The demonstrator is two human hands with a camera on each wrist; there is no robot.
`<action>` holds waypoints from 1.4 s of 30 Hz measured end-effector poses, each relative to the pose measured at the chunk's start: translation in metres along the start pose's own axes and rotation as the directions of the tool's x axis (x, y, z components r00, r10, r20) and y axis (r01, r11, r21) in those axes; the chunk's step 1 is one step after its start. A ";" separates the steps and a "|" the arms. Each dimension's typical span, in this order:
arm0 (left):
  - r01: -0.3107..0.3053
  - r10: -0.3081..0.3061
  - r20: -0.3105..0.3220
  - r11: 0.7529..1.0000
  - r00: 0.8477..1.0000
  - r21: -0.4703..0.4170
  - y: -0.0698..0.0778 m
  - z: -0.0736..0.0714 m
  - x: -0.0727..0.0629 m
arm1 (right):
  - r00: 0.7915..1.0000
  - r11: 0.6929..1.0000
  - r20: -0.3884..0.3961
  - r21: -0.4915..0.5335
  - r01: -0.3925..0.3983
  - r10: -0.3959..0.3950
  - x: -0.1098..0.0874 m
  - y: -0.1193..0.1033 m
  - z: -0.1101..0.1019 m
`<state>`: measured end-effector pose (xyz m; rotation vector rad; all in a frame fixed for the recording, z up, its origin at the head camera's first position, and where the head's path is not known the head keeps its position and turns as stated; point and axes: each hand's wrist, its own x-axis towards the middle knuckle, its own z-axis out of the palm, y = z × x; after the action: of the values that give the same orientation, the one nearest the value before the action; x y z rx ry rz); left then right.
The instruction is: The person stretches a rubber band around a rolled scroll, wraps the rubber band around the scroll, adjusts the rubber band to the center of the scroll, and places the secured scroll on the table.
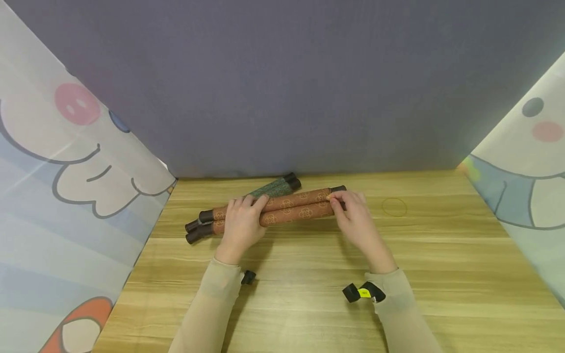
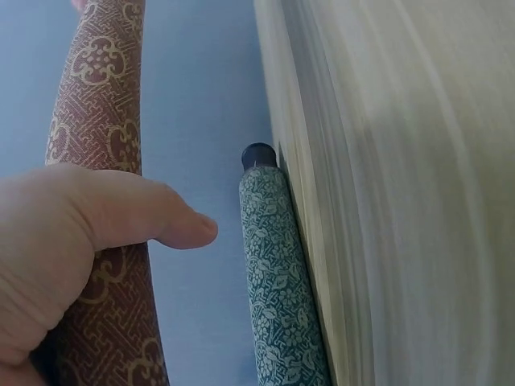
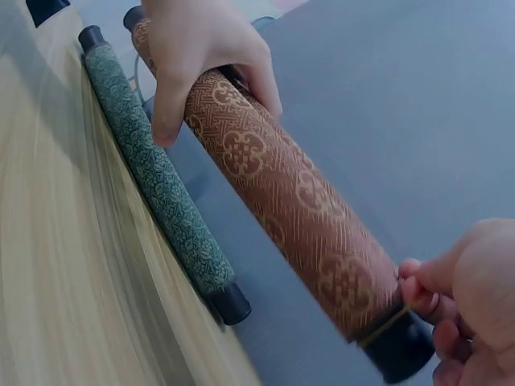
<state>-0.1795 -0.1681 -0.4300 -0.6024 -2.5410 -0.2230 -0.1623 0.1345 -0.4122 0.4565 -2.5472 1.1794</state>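
Note:
A reddish-brown scroll point(image 1: 305, 213) with gold floral patterns and dark end knobs shows as two rolls side by side in the head view. My left hand point(image 1: 243, 221) grips it left of its middle, thumb across the near surface in the left wrist view. At the scroll's right end, my right hand point(image 1: 355, 221) pinches a thin yellowish rubber band point(image 3: 380, 327), which runs across the roll beside the dark knob. Behind lies a green patterned scroll point(image 1: 274, 188) with dark knobs, partly hidden by the brown one and my left hand.
Another thin rubber band point(image 1: 394, 207) lies on the wooden table point(image 1: 304, 294) to the right. A grey panel point(image 1: 309, 88) rises along the table's back edge, with cartoon-printed sheets point(image 1: 66, 196) at both sides.

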 end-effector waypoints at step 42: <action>0.163 -0.167 -0.082 0.985 0.983 -0.051 -0.004 -0.009 0.000 | 0.992 0.989 -0.112 0.141 -0.044 0.060 0.001 -0.007 0.017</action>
<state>-0.1775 -0.1745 -0.4228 -0.3897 -2.5091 -0.3571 -0.1630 0.1171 -0.4179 0.3427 -2.4021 1.3665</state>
